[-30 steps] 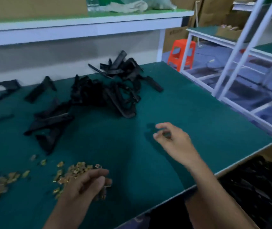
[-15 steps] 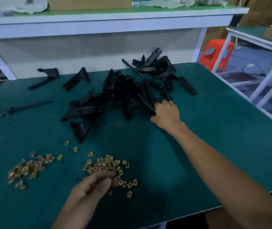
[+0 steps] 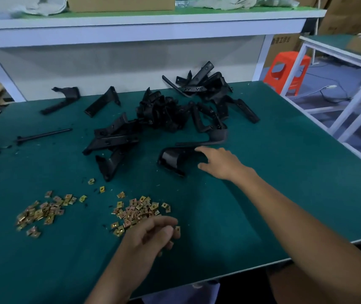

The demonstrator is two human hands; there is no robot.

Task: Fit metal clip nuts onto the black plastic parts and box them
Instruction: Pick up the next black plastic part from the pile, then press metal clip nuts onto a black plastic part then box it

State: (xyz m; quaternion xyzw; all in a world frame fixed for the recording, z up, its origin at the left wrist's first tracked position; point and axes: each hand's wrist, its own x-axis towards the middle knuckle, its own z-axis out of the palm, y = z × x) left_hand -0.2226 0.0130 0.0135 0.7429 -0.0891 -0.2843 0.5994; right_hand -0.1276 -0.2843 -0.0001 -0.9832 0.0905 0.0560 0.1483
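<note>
Right fingers [image 3: 206, 149], barely curled, grasp a black part [image 3: 169, 157] lying on the tabletop [image 3: 284, 183]. Left fingers [image 3: 164, 232] curl over the nuts [image 3: 135, 210]; whether they pinch one, I cannot tell.

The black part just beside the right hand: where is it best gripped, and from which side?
Grip the straight flat arm of the black part, coming from the right, thumb and fingers across its narrow width. Its wide, curved, glossy end points left and is probably harder to pinch. The right hand lies at that arm.
</note>
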